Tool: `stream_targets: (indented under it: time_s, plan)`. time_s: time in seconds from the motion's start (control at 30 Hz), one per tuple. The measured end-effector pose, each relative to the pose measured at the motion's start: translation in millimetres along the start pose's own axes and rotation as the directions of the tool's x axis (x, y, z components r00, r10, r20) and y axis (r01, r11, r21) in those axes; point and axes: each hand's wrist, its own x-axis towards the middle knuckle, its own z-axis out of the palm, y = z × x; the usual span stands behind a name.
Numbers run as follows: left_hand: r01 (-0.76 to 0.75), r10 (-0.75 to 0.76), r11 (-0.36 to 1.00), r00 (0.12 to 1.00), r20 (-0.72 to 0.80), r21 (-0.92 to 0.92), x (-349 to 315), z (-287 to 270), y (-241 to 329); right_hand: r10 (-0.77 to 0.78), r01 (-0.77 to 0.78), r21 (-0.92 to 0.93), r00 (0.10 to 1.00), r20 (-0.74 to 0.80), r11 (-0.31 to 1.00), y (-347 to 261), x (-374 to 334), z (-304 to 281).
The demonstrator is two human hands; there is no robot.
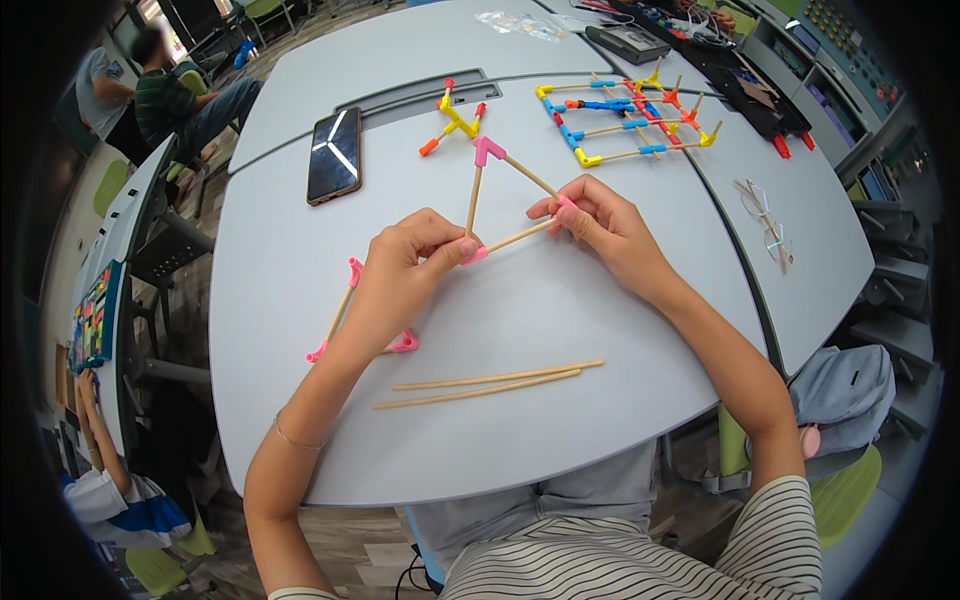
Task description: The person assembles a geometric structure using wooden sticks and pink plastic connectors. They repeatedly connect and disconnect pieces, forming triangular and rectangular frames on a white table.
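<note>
Between my hands is a triangle of wooden sticks joined by pink plastic connectors. My left hand pinches the connector at its lower left corner. At the right corner, my right hand grips another pink connector, fingers closed around it. The third corner points away from me, above the table. A second stick frame with pink connectors lies by my left forearm, which hides part of it. Two loose wooden sticks rest side by side on the table nearer to me.
A phone lies at the far left, beside a small yellow and red connector piece. Farther right stands a colourful stick frame. Eyeglasses lie on the adjoining right table. A grey backpack rests on a green chair at right.
</note>
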Motion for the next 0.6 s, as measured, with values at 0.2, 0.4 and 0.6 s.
stream_targets:
  time_s: [0.2,0.4,0.6]
  plan:
    - [-0.035,0.033,0.998,0.998,-0.051,-0.051,-5.5,6.0,7.0,-0.033,0.030,-0.046,0.998,-0.052,0.998,0.9,-4.0,11.0]
    - [-0.032,0.032,0.999,0.999,-0.040,-0.010,-1.4,-3.7,6.4,-0.013,0.013,-0.029,1.000,0.005,0.999,-0.7,-2.1,8.0]
    - [-0.074,0.077,0.994,0.996,0.041,-0.085,8.1,-13.8,0.8,0.019,-0.019,-0.016,0.999,0.050,1.000,-3.2,-2.2,4.1]
